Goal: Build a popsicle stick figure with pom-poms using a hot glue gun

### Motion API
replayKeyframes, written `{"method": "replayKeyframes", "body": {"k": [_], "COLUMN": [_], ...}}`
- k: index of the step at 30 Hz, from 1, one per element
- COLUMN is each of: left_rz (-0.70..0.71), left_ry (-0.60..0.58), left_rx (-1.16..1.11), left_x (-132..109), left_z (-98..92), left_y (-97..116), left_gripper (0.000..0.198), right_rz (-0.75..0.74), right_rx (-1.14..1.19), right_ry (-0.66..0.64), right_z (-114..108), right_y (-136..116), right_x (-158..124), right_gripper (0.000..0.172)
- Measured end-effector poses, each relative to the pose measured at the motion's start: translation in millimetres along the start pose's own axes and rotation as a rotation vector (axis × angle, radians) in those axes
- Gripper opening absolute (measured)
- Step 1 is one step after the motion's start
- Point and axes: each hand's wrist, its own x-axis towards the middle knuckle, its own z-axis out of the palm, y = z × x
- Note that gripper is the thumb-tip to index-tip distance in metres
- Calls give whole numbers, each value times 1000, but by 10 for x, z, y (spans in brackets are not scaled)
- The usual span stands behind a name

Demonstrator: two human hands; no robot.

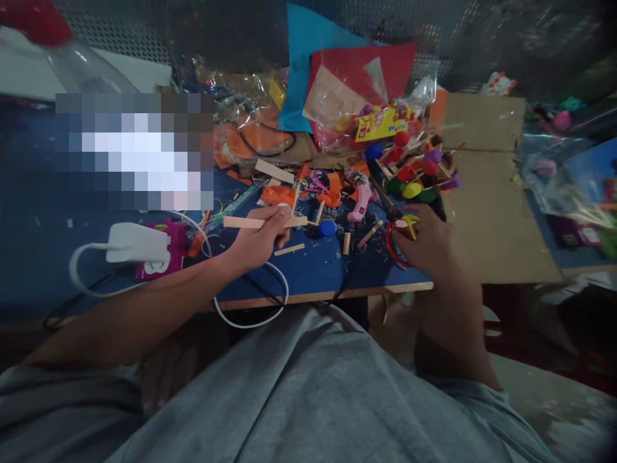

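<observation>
Grey shirt fills the foreground, its wearer's arms reaching out over a blue surface with a wooden edge. The left hand pinches a flat wooden stick, held level above the surface, left of the middle. The right hand curls at a tool with red and yellow handles, apparently scissors, at the right part of the surface; I cannot tell how firmly the fingers close on it.

Between the hands lie a blue cap, short wooden pieces and a pink glue gun with a small dark switch. Left of them, a white charger with its white cable is at a purple box, whose print is too small to read.

Farther back, a packet with a yellow label shows a printed figure and marks I cannot make out. Beside it are a red sheet, a blue sheet and brightly coloured round pieces. Brown cardboard lies to the right. Pixelation hides one item at left.
</observation>
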Motion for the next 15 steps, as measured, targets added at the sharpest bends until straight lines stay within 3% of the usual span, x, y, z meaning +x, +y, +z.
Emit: {"method": "replayKeyframes", "body": {"k": [3,8,15], "left_rz": [8,94,74], "left_ry": [-47,2,-31], "left_rx": [130,194,144], "left_x": [-4,8,11], "left_z": [-25,-26,-24], "left_y": [7,-10,-60], "left_gripper": [65,58,62], "right_rz": [59,57,13], "right_rx": [-42,-77,-112], "right_ry": [26,66,-30], "right_z": [49,90,-97], "right_y": [-32,-149,-266], "right_x": [39,79,29], "right_gripper": [55,42,38]}}
